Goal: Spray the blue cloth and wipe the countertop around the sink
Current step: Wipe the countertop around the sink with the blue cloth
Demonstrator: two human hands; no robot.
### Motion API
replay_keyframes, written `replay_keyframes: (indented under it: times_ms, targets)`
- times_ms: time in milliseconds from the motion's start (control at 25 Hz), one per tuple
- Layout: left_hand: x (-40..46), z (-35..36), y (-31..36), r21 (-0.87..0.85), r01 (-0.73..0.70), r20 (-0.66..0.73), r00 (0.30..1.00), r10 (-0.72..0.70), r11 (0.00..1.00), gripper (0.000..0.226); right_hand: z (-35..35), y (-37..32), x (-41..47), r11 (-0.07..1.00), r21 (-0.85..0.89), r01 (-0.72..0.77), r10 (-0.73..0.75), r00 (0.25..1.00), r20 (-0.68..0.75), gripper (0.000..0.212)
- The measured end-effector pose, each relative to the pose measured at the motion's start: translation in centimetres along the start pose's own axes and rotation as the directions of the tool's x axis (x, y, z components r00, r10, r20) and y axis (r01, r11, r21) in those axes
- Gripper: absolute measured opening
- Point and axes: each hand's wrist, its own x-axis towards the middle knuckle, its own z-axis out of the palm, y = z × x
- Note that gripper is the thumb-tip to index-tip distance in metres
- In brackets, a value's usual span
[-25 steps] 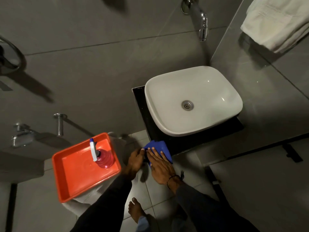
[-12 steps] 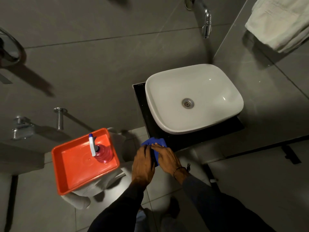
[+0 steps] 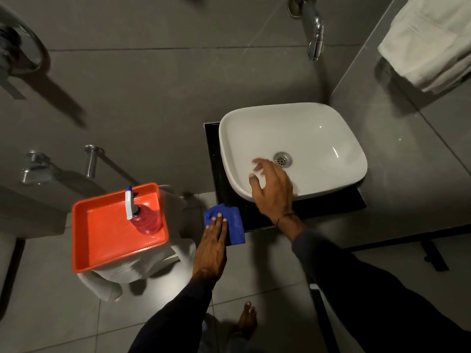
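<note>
The left hand (image 3: pixel 212 244) is pressing flat, fingers extended, on the folded blue cloth (image 3: pixel 233 226) at the black worktop's (image 3: pixel 318 208) front left corner. The right hand (image 3: pixel 274 191) is hovering over the white ceramic sink's (image 3: pixel 305 133) rim, its grip spread and holding nothing.

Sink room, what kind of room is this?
Most likely a bathroom. A white sink sits on a dark countertop under a wall tap, a towel hangs nearby, and the walls and floor are tiled.

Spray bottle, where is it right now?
The spray bottle stands in the orange tray, left of the blue cloth and sink.
</note>
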Motion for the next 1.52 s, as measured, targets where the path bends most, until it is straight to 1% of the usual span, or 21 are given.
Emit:
replay_keyframes:
  times_ms: [40, 120, 200, 280, 320, 440, 560, 680, 760, 920, 1200, 1320, 1440, 1520]
  targets:
    - [0.1, 0.4, -0.1, 0.003, -0.009, 0.014, 1.000, 0.009, 1.000, 0.074, 0.4, 0.5, 1.2, 0.995, -0.089, -0.048, 0.055, 0.996, 0.076, 0.047]
    - [0.2, 1.0, -0.2, 0.018, -0.021, 0.013, 1.000, 0.021, 1.000, 0.069, 1.6, 1.8, 2.6, 0.961, -0.246, -0.126, 0.188, 0.950, 0.248, 0.072]
    - [0.7, 1.3, -0.2, -0.013, -0.006, 0.022, 1.000, 0.006, 1.000, 0.063, 2.7, 3.1, 2.5, 0.924, -0.345, -0.164, 0.292, 0.885, 0.361, 0.081]
    - [1.4, 1.3, -0.4, -0.038, 0.018, 0.055, 0.998, -0.016, 0.999, 0.062, 3.5, 4.1, 1.8, 0.901, -0.400, -0.167, 0.342, 0.841, 0.419, 0.082]
    - [2.0, 1.2, -0.6, -0.044, 0.022, 0.064, 0.998, -0.019, 0.999, 0.063, 3.9, 4.4, 1.7, 0.896, -0.411, -0.167, 0.349, 0.837, 0.421, 0.082]
    - [4.6, -0.1, -1.2, -0.075, 0.033, 0.122, 0.992, -0.024, 0.997, 0.068, 4.1, 4.6, 1.6, 0.888, -0.434, -0.151, 0.336, 0.858, 0.389, 0.080]
    - [8.8, -2.4, -2.4, -0.061, 0.024, 0.176, 0.984, -0.013, 0.998, 0.073, 4.2, 4.4, 1.8, 0.873, -0.462, -0.154, 0.346, 0.863, 0.367, 0.083]
    - [13.1, -4.4, -4.1, -0.040, -0.038, 0.204, 0.978, 0.045, 0.998, 0.075, 4.3, 4.6, 1.6, 0.859, -0.488, -0.155, 0.349, 0.875, 0.336, 0.084]
    - [16.4, -5.4, -5.5, 0.007, -0.098, 0.205, 0.974, 0.094, 0.995, 0.075, 4.5, 4.7, 1.7, 0.854, -0.489, -0.179, 0.362, 0.878, 0.311, 0.083]
    - [21.7, -7.0, -7.7, 0.089, -0.208, 0.197, 0.962, 0.188, 0.974, 0.075, 4.5, 4.5, 1.4, 0.842, -0.505, -0.190, 0.388, 0.864, 0.320, 0.081]
    - [28.6, -9.2, -10.0, 0.068, -0.294, 0.181, 0.943, 0.278, 0.953, 0.070, 4.4, 4.2, 1.6, 0.828, -0.524, -0.201, 0.420, 0.841, 0.342, 0.077]
    - [31.3, -10.1, -10.9, 0.109, -0.350, 0.185, 0.927, 0.326, 0.931, 0.066, 4.5, 4.1, 1.6, 0.817, -0.537, -0.207, 0.427, 0.845, 0.323, 0.076]
    - [33.7, -10.6, -10.9, 0.174, -0.396, 0.198, 0.911, 0.362, 0.902, 0.065, 4.5, 4.2, 1.4, 0.800, -0.569, -0.188, 0.420, 0.854, 0.308, 0.074]
    - [35.8, -11.1, -10.3, 0.172, -0.420, 0.204, 0.900, 0.385, 0.891, 0.065, 4.5, 4.4, 1.4, 0.799, -0.567, -0.202, 0.433, 0.847, 0.308, 0.073]
